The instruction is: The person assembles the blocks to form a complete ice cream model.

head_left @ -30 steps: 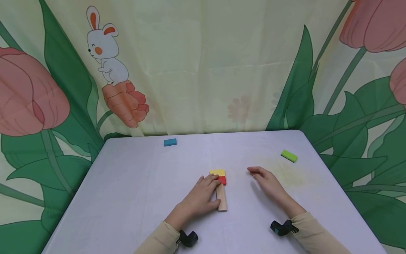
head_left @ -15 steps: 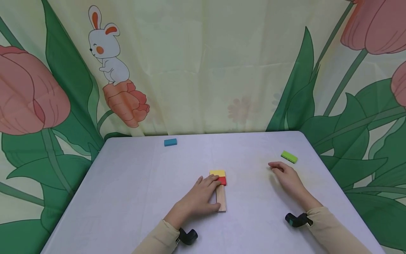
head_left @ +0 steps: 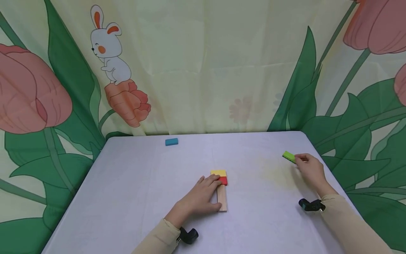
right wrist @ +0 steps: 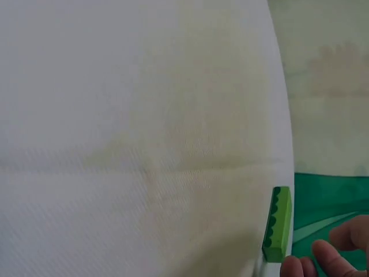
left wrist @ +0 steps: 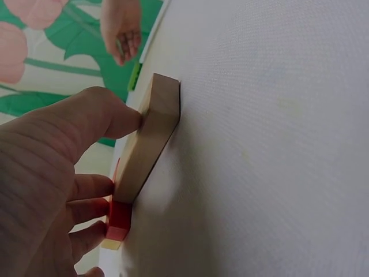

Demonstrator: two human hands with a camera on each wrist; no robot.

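Left hand (head_left: 200, 198), fingers loose, touches wood block (head_left: 222, 200) and red block (head_left: 224, 181), middle of desk (head_left: 127, 187). Yellow block (head_left: 219, 173) touches red one's far side. Right hand (head_left: 311, 171) at green block (head_left: 288, 156), near far right corner; can't tell if it grips. Blue block (head_left: 171, 141) by far edge.

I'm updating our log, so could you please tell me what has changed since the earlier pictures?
The right hand has moved rightward and slightly forward to the right end of the green block; whether it touches it is unclear. The left hand stays on the wooden block and red block; no block has visibly moved.
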